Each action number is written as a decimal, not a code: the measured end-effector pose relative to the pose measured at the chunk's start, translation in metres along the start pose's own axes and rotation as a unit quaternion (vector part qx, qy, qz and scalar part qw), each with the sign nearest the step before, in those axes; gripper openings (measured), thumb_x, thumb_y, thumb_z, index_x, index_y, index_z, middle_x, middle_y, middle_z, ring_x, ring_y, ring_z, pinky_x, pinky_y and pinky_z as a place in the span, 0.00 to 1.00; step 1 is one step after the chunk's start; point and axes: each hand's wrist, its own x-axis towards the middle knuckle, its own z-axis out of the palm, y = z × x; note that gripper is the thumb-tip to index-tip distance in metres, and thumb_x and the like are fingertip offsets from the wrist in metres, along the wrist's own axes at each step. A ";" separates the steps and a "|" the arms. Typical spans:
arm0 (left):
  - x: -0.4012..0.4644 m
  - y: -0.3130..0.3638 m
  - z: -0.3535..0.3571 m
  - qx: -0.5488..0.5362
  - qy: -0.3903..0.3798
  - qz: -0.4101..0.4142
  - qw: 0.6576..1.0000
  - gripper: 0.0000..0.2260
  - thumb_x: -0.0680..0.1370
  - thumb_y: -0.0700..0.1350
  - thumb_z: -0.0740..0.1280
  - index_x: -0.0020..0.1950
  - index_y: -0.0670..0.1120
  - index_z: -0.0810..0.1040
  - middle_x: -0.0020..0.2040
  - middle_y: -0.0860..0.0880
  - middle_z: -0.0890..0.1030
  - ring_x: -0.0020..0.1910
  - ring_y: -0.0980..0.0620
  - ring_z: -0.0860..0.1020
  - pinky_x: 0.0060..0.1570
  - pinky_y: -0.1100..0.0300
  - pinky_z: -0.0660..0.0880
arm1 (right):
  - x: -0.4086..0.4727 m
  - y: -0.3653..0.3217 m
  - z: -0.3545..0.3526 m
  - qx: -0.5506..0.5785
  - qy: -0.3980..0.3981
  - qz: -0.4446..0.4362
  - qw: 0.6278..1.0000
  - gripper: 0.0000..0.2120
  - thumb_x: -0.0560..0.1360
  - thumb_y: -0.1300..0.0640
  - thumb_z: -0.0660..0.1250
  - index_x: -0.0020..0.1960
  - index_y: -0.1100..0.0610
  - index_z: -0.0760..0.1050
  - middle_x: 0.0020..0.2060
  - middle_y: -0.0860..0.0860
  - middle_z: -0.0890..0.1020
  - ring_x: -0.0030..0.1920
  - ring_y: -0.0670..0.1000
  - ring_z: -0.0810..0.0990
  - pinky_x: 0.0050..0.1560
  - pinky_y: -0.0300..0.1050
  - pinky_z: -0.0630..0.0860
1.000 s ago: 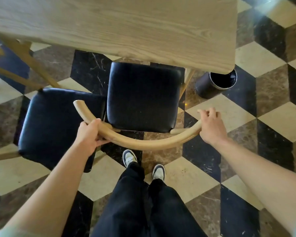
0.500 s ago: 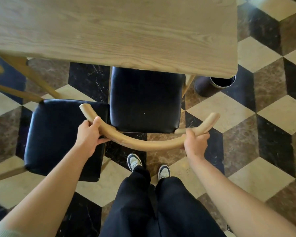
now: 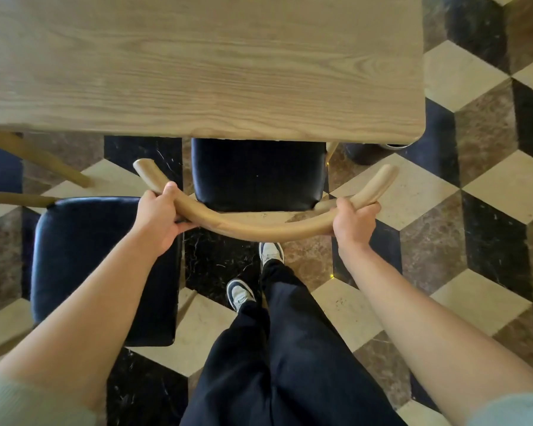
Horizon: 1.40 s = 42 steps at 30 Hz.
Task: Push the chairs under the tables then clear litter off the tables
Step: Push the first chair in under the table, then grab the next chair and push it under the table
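A chair with a curved wooden backrest and a black padded seat stands in front of me, its seat partly under the wooden table. My left hand grips the left part of the backrest. My right hand grips the right part, fingers curled round the wood. A second chair with a black seat stands to the left, out from the table and under my left forearm.
A dark round bin sits on the floor by the table's right corner, mostly hidden by the tabletop. Wooden legs slant at the left. My feet stand on the chequered marble floor behind the chair.
The chair has slid further under the table, so less of its seat shows. My right hand has gone from resting on the backrest end to gripping it. One foot has stepped forward.
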 end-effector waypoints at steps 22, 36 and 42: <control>-0.044 -0.022 -0.115 0.161 -0.027 0.020 0.986 0.27 0.86 0.62 0.51 0.77 0.48 0.70 0.54 0.50 0.80 0.58 0.47 0.76 0.59 0.46 0.71 | -0.150 0.077 0.059 0.056 -0.277 0.005 0.959 0.20 0.84 0.47 0.60 0.73 0.54 0.67 0.57 0.62 0.83 0.45 0.60 0.87 0.45 0.53 0.82; -0.087 -0.098 -0.517 0.157 0.126 0.123 0.972 0.19 0.87 0.56 0.57 0.71 0.50 0.78 0.60 0.46 0.82 0.49 0.52 0.80 0.41 0.58 0.77 | -0.462 0.209 0.213 -0.159 -0.472 -0.101 0.861 0.22 0.82 0.45 0.62 0.73 0.52 0.67 0.55 0.53 0.81 0.49 0.55 0.87 0.45 0.45 0.84; -0.078 -0.076 -0.568 0.210 0.123 0.152 0.958 0.10 0.82 0.53 0.68 0.50 0.51 0.87 0.51 0.48 0.85 0.54 0.47 0.83 0.62 0.45 0.80 | -0.520 0.214 0.256 -0.227 -0.494 -0.071 0.836 0.16 0.83 0.49 0.61 0.62 0.59 0.76 0.50 0.57 0.84 0.45 0.55 0.85 0.45 0.48 0.82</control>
